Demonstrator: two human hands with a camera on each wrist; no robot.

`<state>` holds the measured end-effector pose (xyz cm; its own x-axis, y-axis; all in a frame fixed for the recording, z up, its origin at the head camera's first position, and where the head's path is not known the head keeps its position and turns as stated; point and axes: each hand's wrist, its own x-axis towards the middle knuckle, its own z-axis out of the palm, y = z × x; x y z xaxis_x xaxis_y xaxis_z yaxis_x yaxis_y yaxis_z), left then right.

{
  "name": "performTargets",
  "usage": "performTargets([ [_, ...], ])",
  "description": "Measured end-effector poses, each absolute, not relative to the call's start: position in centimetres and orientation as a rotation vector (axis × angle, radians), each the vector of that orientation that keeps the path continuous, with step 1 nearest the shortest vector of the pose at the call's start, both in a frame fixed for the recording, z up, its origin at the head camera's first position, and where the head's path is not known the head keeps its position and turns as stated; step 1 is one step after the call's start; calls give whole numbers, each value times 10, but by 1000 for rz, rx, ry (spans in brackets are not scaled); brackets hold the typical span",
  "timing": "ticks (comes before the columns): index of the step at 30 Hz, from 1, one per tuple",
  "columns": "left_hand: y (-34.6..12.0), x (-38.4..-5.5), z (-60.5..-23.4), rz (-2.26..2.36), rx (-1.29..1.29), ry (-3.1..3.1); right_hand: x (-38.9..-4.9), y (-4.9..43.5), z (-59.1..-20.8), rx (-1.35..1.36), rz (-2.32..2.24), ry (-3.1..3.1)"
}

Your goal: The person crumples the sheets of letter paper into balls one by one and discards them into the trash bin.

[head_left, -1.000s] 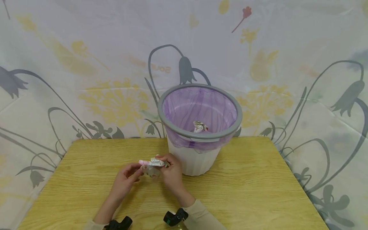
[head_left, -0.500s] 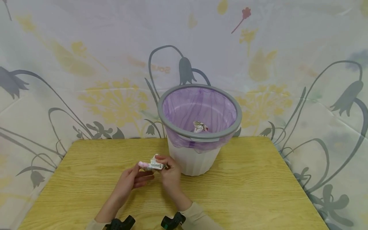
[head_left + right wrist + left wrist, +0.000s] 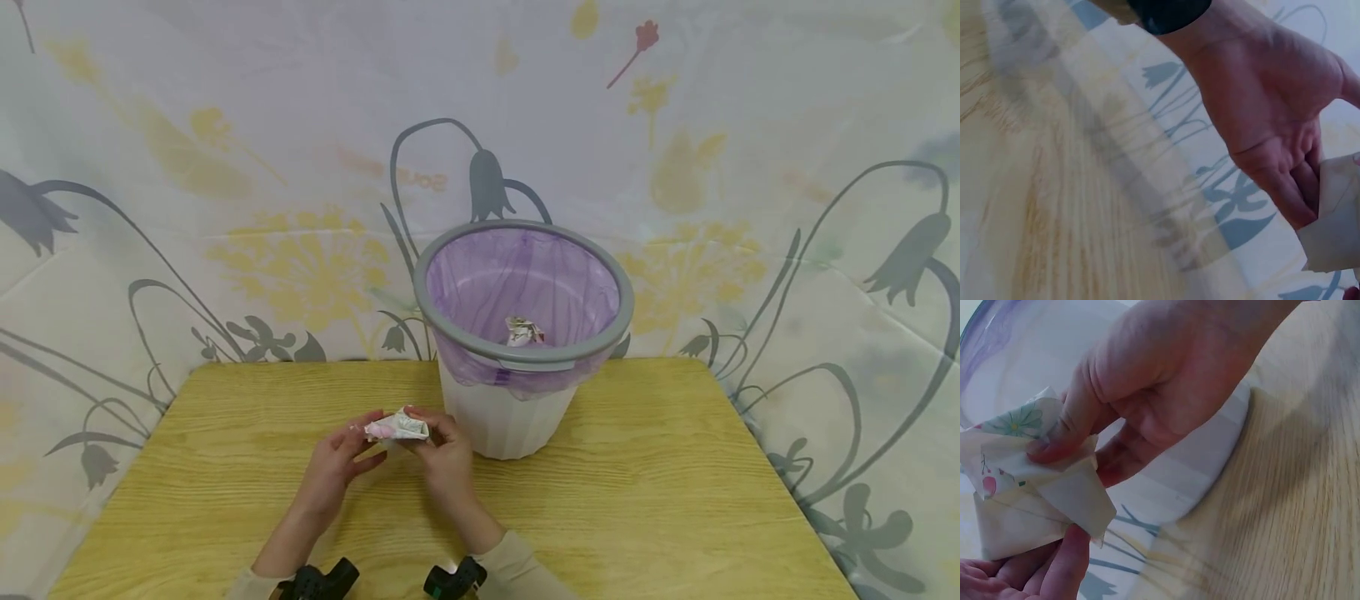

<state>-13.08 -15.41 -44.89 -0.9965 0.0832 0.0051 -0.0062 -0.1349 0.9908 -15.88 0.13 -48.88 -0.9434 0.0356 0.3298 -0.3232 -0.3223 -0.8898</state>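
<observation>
A crumpled, folded piece of paper printed with flowers [image 3: 401, 426] is held between both hands above the table, just left of the bin. My left hand [image 3: 326, 471] pinches its left end. On the right end, my right hand [image 3: 448, 467] grips it. In the left wrist view, the right hand [image 3: 1160, 375] lays its thumb across the front of the paper [image 3: 1029, 494], while the left hand [image 3: 1054, 575] holds its lower edge. The right wrist view shows the left hand's palm [image 3: 1260, 106], with its fingertips partly behind the pale paper [image 3: 1335, 212].
A white bin with a grey rim [image 3: 525, 354] and a purple liner [image 3: 517, 275] stands behind the right hand. Another crumpled paper [image 3: 522, 331] lies inside it. The wooden table [image 3: 660, 483] ends at a flower-printed cloth [image 3: 300, 125].
The hanging part of the paper is folded up, and the bundle is more compact. The left fingers, stretched underneath half a second ago, now lie at its left end. The bin has stayed put.
</observation>
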Motion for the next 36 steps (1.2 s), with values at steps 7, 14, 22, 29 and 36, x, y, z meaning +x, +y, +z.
performTargets([
  [7, -151, -132, -446, 2408, 176, 1945, -161, 4, -485, 444, 2277, -1638],
  [14, -148, -131, -451, 2574, 289, 1831, -162, 7, -480, 538, 2183, -1646],
  [22, -150, -135, -452, 2507, 363, 1930, -162, 11, -482, 635, 2205, -1605],
  [29, -151, -140, -451, 2385, 301, 1976, -163, 15, -485, 681, 2193, -1611],
  [36, -154, -142, -448, 2352, 137, 2042, -158, 21, -474, 891, 1921, -1689],
])
